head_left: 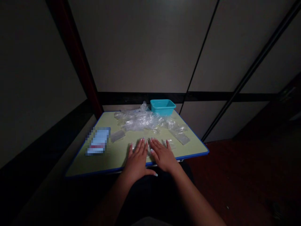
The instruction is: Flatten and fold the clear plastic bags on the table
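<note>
Left hand: the left hand (137,159) lies palm down with fingers spread, its thumb out past the table's near edge.
Right hand: the right hand (163,156) is palm down too, middle fingers close together, little finger apart; neither hand shows a pinch.
Clear plastic piece: the clear plastic piece (171,144) is at the fingers of both hands, near the front edge; its long axis seems to run left to right, neither hand clearly nearer.
Its look: thin, see-through, faintly shiny, partly hidden.
Flat packets: a greyish left packet (118,136) and right packet (182,137), beyond the fingers on either side.
Plastic heap: the crumpled heap (138,121), farther back.
Basin: the turquoise basin (163,110), at the heap's far right.
Table: pale yellow-green tabletop (110,164), blue rim.
</note>
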